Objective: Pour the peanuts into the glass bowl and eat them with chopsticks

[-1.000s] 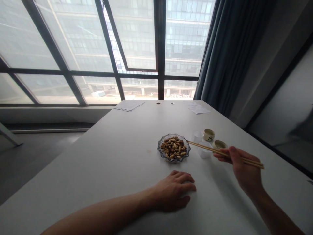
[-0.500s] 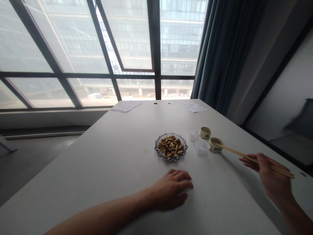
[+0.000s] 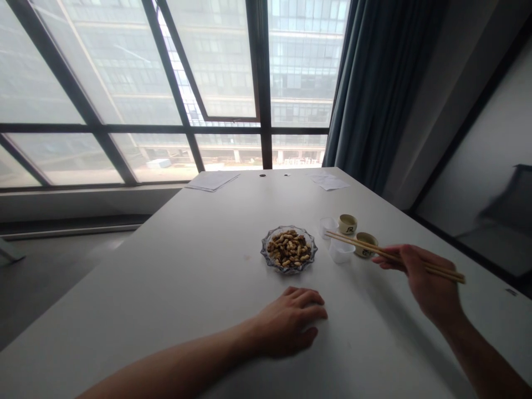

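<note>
My right hand (image 3: 424,274) grips a pair of wooden chopsticks (image 3: 366,244), whose tips reach left over the small plastic cups. Nothing shows between the tips. Below the sticks stands the nearer translucent cup (image 3: 342,254); the farther translucent cup (image 3: 327,226) is just behind it. Two small beige ceramic cups with dark characters stand to their right, a far one (image 3: 347,224) and a near one (image 3: 364,250) partly covered by the chopsticks. A scalloped glass bowl (image 3: 289,270) holds peanuts (image 3: 288,247). In front of it, my left hand (image 3: 293,321) rests on the table, fingers loosely apart, holding nothing.
The white table (image 3: 187,277) runs back toward large windows. Sheets of paper (image 3: 214,180) lie at its far left and another paper (image 3: 329,181) at its far right. A dark blue curtain (image 3: 369,100) hangs behind on the right, and a chair (image 3: 513,213) stands beyond the right edge.
My right hand has moved left with the chopsticks. Their tips have gone from the near ceramic cup to above the plastic cups. My left hand stays where it was.
</note>
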A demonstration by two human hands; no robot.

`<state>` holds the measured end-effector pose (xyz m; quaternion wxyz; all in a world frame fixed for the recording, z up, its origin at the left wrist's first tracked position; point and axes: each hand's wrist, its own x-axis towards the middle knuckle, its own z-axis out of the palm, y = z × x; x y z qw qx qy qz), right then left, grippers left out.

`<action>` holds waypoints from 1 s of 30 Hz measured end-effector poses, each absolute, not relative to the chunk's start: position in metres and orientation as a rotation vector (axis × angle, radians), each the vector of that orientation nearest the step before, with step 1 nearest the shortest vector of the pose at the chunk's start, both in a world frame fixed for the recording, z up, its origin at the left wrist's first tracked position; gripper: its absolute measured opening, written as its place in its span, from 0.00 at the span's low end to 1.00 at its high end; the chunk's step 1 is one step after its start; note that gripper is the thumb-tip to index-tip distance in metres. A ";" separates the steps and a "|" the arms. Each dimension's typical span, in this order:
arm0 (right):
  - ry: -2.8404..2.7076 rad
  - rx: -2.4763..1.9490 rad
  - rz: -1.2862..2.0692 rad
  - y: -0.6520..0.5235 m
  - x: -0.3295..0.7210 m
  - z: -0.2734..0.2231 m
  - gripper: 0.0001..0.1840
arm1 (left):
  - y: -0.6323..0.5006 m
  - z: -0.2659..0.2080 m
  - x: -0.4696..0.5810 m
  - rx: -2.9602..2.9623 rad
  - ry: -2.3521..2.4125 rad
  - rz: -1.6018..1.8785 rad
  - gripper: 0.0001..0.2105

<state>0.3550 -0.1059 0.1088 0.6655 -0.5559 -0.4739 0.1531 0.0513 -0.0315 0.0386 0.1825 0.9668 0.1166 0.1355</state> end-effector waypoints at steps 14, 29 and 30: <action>-1.233 -1.226 0.858 -0.043 0.270 0.099 0.31 | -0.030 0.037 0.050 2.724 0.297 0.382 0.18; -1.174 -1.220 0.783 -0.032 0.267 0.090 0.33 | -0.030 0.039 0.049 2.722 0.306 0.393 0.18; -1.159 -1.219 0.771 -0.032 0.268 0.088 0.33 | -0.030 0.039 0.049 2.719 0.305 0.389 0.18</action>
